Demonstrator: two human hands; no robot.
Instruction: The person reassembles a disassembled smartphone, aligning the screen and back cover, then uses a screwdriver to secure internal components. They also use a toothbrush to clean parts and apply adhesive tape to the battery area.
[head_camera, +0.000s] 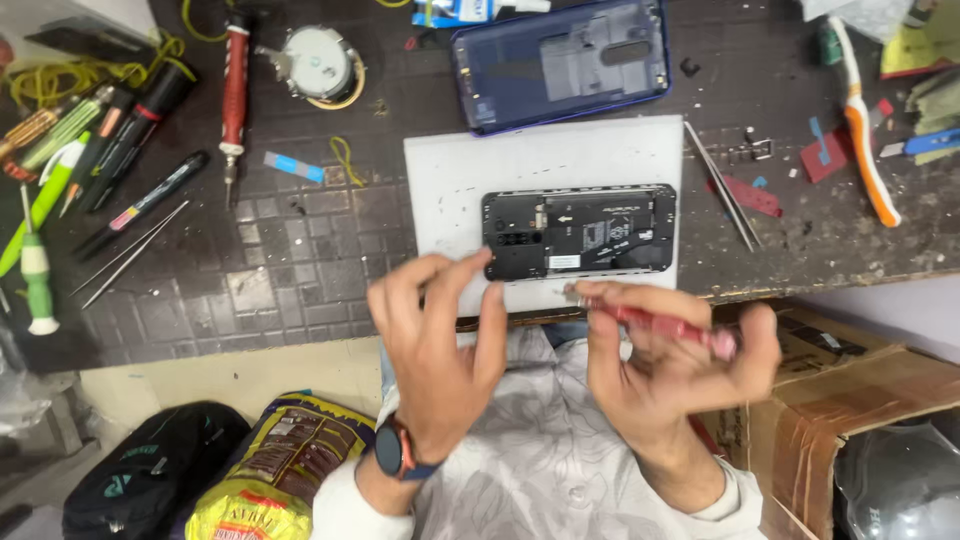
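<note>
Your right hand (665, 365) is wrapped tight around a red screwdriver (660, 325), w/ its tip pointing at the bottom edge of the open phone (580, 233). Your left hand (435, 340) is loose, fingers spread, holding nothing, just below the phone's left end. The phone lies flat on a white mat (450, 190). The blue back cover (560, 62) sits above the phone. Tweezers (722, 187) lie just right of the phone.

Red-handled screwdriver (660, 325) gripped level, opened black phone (579, 232) flat on white mat beyond
</note>
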